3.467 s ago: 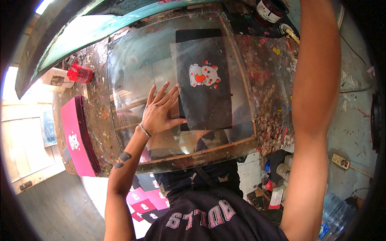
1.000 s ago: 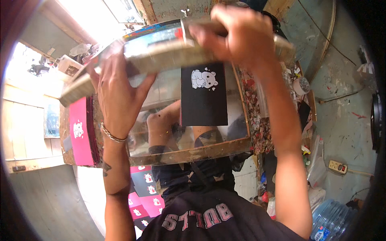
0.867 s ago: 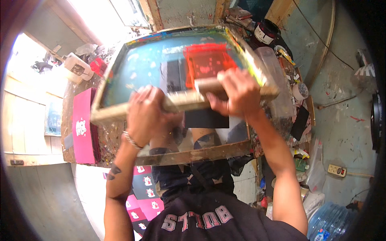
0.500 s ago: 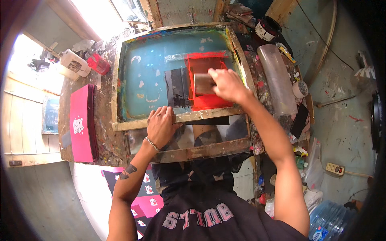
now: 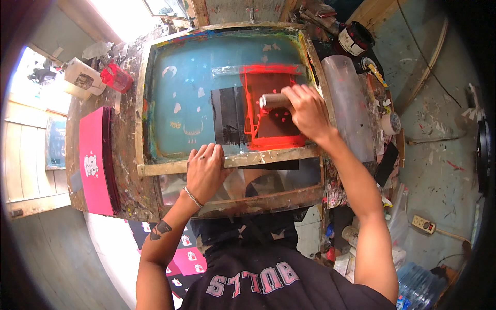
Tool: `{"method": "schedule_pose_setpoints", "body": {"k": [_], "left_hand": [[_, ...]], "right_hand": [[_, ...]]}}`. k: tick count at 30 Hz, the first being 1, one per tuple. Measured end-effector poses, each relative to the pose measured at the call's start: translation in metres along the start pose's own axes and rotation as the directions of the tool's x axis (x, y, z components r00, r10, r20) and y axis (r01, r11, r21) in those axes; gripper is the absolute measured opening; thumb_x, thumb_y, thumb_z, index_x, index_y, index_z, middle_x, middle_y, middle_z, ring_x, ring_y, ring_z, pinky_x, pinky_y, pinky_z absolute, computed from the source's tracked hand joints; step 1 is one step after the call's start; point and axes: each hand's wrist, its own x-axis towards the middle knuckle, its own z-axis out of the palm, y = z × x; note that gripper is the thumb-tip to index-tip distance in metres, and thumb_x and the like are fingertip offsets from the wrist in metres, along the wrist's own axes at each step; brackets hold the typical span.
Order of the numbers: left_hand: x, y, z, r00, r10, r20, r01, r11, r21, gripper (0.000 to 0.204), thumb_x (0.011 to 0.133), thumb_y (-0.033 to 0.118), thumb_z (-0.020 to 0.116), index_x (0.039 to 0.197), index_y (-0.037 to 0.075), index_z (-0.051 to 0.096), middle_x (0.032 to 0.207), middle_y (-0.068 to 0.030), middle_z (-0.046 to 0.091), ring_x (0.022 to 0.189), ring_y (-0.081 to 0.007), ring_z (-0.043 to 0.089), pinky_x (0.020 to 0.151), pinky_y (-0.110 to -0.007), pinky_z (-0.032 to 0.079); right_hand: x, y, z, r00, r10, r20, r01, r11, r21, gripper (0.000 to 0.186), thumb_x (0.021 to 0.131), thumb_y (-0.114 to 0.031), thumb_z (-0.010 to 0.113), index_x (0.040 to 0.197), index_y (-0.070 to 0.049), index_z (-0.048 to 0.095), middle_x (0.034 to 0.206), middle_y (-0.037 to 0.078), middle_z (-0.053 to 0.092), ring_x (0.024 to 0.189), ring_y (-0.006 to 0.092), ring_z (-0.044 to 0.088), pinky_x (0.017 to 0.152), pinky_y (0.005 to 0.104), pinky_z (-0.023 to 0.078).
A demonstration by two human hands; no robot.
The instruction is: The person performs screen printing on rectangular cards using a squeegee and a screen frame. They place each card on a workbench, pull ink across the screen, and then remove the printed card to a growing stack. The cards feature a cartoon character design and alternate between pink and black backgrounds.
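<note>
A wood-framed printing screen (image 5: 263,158) with blue-green mesh lies across the worktable. My right hand (image 5: 312,111) is closed round a squeegee (image 5: 274,101), holding it tilted over the screen's right part. Around and below it, bright red ink (image 5: 276,142) borders a darker rectangle with small red marks. Whether the squeegee's blade touches the mesh is hidden. My left hand (image 5: 204,170) grips the near frame bar, fingers bent over its top. Just right of that hand, black tape strips (image 5: 229,114) cover part of the mesh. A black sheet (image 5: 274,165) sticks out under the near bar.
Pink and black sheets (image 5: 95,160) are stacked at the left, near a red cup (image 5: 117,77) and a white jug (image 5: 82,76). On the right lie a clear plastic roll (image 5: 345,103) and a dark ink jar (image 5: 355,39). A power strip (image 5: 423,224) hangs at far right.
My right hand has tipped the squeegee and shifted it slightly away from me. The formerly red area below it now shows darker, with red along the near edge. My left hand keeps its grip.
</note>
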Motion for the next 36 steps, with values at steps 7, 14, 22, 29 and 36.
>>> {"method": "schedule_pose_setpoints", "body": {"k": [7, 14, 22, 29, 36], "left_hand": [[-0.001, -0.002, 0.0, 0.998, -0.001, -0.06, -0.001, 0.999, -0.035, 0.046, 0.068, 0.024, 0.089, 0.098, 0.007, 0.057, 0.096, -0.0066, 0.061, 0.098, -0.0283, 0.06, 0.082, -0.043, 0.044], [-0.001, 0.001, -0.002, 1.0, -0.011, -0.028, 0.01, 0.999, -0.052, 0.047, 0.069, 0.023, 0.089, 0.099, 0.008, 0.055, 0.095, -0.006, 0.059, 0.098, -0.0274, 0.059, 0.082, -0.042, 0.042], [-0.003, 0.001, -0.006, 0.998, -0.052, -0.045, 0.051, 0.998, -0.038, 0.048, 0.067, 0.026, 0.091, 0.1, 0.007, 0.061, 0.098, -0.0074, 0.064, 0.099, -0.0297, 0.061, 0.086, -0.042, 0.046], [-0.001, 0.002, -0.001, 0.998, -0.008, -0.062, 0.004, 0.999, -0.053, 0.045, 0.072, 0.023, 0.088, 0.099, 0.008, 0.055, 0.095, -0.0068, 0.059, 0.099, -0.029, 0.059, 0.084, -0.044, 0.042], [-0.006, 0.0, 0.004, 0.996, -0.043, -0.079, 0.038, 0.997, -0.067, 0.045, 0.072, 0.024, 0.088, 0.099, 0.008, 0.056, 0.096, -0.0072, 0.06, 0.099, -0.0288, 0.06, 0.087, -0.043, 0.043]], "right_hand": [[0.096, 0.054, 0.023, 0.993, -0.051, 0.11, 0.041, 0.995, 0.096, 0.034, 0.08, 0.005, 0.055, 0.111, -0.006, 0.065, 0.099, 0.017, 0.07, 0.101, 0.0383, 0.066, 0.092, 0.0483, 0.05], [0.107, 0.056, 0.04, 0.999, -0.026, 0.025, 0.026, 1.0, 0.017, 0.031, 0.079, 0.004, 0.054, 0.107, -0.003, 0.064, 0.099, 0.018, 0.07, 0.101, 0.0394, 0.066, 0.091, 0.049, 0.05], [0.097, 0.044, 0.012, 0.941, 0.014, 0.337, -0.084, 0.977, 0.194, 0.036, 0.076, 0.003, 0.058, 0.11, -0.006, 0.067, 0.103, 0.024, 0.071, 0.103, 0.0463, 0.067, 0.09, 0.057, 0.053], [0.109, 0.056, 0.039, 0.997, 0.037, 0.062, -0.039, 0.999, 0.031, 0.034, 0.077, 0.003, 0.058, 0.109, -0.005, 0.065, 0.1, 0.019, 0.071, 0.1, 0.0401, 0.067, 0.09, 0.05, 0.051], [0.02, -0.011, 0.015, 0.997, -0.011, 0.072, 0.007, 0.998, 0.059, 0.024, 0.078, 0.001, 0.058, 0.101, -0.006, 0.06, 0.089, 0.016, 0.065, 0.092, 0.0386, 0.063, 0.082, 0.0508, 0.048]]}}
